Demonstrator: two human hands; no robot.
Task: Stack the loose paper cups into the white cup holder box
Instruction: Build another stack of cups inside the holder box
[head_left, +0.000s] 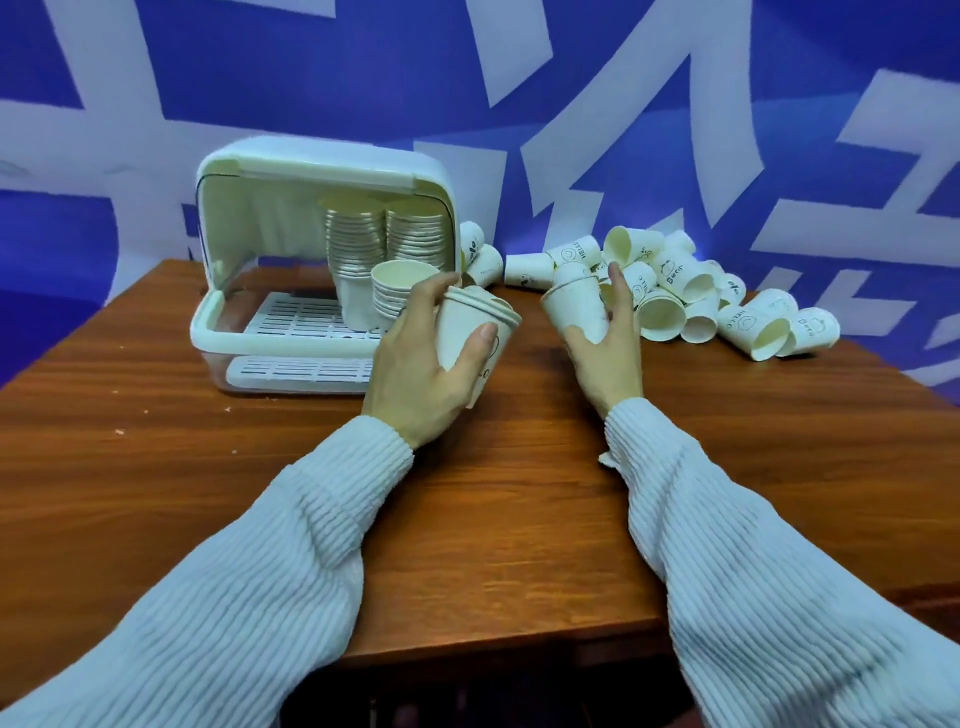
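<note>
The white cup holder box (218, 332) stands open at the back left of the wooden table, its lid raised. Inside it are two tall stacks of cups (384, 234) and a shorter stack (397, 291) in front. My left hand (421, 374) grips a small nested stack of paper cups (472, 332), tilted, just right of the box. My right hand (608, 343) grips another cup (576, 306) with a second cup nested on it, at the left edge of the loose pile. Loose paper cups (701, 296) lie heaped at the back right.
The brown wooden table (493, 519) stretches toward me, its front edge near my sleeves. A few loose cups (480, 254) lie between the box and the pile. A blue and white patterned wall (519, 104) rises behind the table.
</note>
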